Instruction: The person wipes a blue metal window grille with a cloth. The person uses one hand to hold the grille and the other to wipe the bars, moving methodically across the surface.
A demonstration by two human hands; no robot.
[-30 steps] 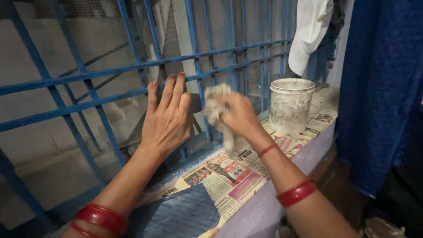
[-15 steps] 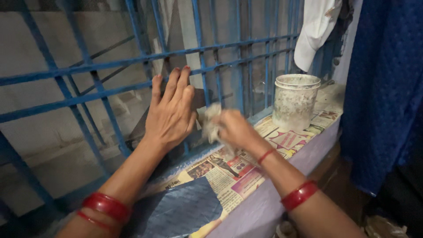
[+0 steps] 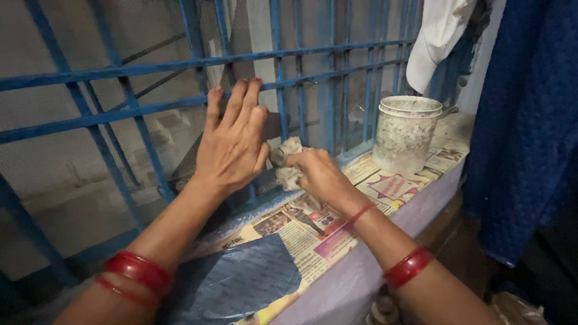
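The left hand (image 3: 232, 144) is raised with the palm turned away from the camera, its back showing, fingers stretched upward and slightly spread, thumb set out to the right side. Its forearm runs down to the lower left, with red bangles at the wrist end of the arm. The right hand (image 3: 318, 174) sits lower and just to the right of the left hand, fingers curled closed in a grasp, knuckles up. Its forearm slants to the lower right, wearing a thin red thread and a red bangle.
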